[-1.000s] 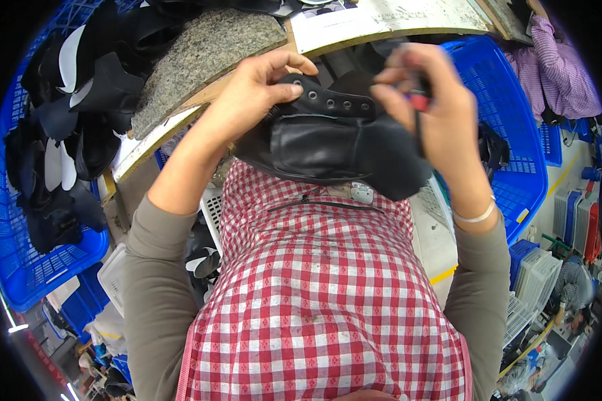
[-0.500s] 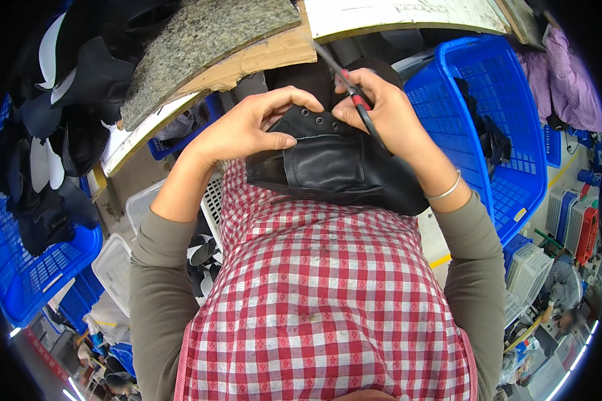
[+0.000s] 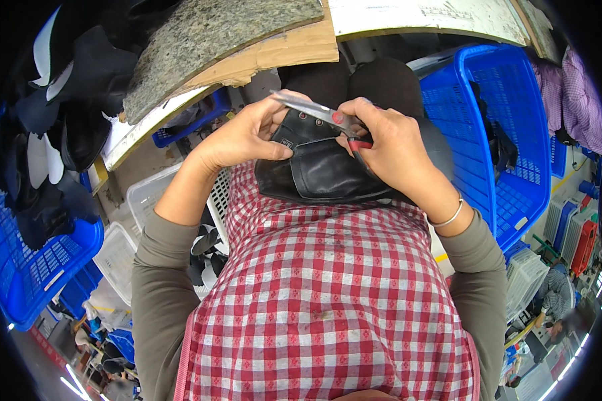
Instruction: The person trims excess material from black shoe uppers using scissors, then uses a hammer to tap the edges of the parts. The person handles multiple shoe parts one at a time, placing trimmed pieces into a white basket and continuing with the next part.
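Note:
A black leather shoe upper [image 3: 321,170] with a row of metal eyelets lies across my lap, its eyelet edge facing away from me. My left hand [image 3: 244,139] grips its left end, thumb on top and fingers curled behind the edge. In my right hand [image 3: 398,144] is a pair of scissors [image 3: 308,105] with red and black handles. The blades point left above the eyelet edge, their tips close to my left fingers. Whether the blades touch the leather I cannot tell.
Ahead is a worktable edge with a speckled board [image 3: 201,53]. A blue basket [image 3: 471,134] with dark pieces stands to the right. Another blue basket [image 3: 30,277] at left is heaped with black and white pieces. White crates [image 3: 117,260] stand by my left arm.
The scissors have swung round from pointing up and away to pointing left across the upper. My right fingers have left the eyelet edge and closed round the handles.

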Demonstrator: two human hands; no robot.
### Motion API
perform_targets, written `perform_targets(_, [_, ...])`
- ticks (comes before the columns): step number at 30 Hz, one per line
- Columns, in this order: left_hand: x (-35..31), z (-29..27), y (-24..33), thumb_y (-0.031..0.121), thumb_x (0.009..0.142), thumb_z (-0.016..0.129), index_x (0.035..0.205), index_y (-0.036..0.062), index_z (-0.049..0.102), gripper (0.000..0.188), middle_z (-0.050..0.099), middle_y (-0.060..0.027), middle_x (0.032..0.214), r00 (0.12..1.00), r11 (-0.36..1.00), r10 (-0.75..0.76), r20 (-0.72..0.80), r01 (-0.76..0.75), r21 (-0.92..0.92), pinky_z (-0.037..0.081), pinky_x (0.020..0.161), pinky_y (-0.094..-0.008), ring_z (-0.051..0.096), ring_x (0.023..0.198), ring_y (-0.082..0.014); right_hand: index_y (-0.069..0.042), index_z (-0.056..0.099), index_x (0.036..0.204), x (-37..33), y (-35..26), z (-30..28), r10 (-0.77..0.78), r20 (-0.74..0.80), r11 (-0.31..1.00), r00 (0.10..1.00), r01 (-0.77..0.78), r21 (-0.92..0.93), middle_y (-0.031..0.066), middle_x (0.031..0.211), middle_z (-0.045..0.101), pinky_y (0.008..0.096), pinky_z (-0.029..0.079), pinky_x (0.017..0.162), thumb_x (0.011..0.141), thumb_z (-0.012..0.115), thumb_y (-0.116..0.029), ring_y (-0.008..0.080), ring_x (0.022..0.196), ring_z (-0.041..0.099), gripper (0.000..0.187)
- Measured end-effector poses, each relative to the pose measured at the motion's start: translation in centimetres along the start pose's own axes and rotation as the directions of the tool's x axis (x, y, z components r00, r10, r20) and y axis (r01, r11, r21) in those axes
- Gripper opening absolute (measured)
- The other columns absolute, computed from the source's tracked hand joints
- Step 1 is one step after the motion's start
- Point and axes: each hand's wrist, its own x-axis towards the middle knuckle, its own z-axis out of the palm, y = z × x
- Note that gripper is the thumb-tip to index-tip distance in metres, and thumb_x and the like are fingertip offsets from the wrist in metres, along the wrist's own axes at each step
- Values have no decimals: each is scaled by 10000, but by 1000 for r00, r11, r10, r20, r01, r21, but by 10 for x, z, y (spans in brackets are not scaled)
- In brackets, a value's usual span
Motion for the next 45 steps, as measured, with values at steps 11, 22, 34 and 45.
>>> perform_targets(11, [-2,10,-19,-122,702,713,1357,-42,575,675,698,-89,1261,990,960,56,-128,-89,-264,575,894,-244,695,1092,-137,-126,629,1120,0,4,3,16,43,999,999,-18,33,71,805,673,336,537,639,812,845,-80,253,692,669,378])
perform_targets(22, [-6,60,-21,-175,818,641,1357,-7,574,569,672,-91,1273,902,957,195,-386,-261,-126,522,981,-279,656,1157,-140,-133,619,1138,2,1,-10,146,129,980,981,-161,113,59,893,740,356,574,677,785,842,-99,267,817,737,419])
perform_targets(34, [1,48,-3,-54,886,631,1217,13,695,344,696,-108,1135,881,780,413,-229,-213,589,468,1023,-346,659,1125,-252,-61,574,1210,-4,27,-22,91,36,804,995,-94,587,5,979,638,230,507,798,866,664,98,74,882,599,390])
perform_targets(45, [12,76,-2,-23,863,694,1240,91,684,394,676,-132,1109,811,702,473,-344,-111,703,530,911,-410,671,1068,-349,-38,572,1229,-15,25,-29,325,116,769,939,-333,546,84,873,672,307,550,729,896,831,-392,158,795,676,551])
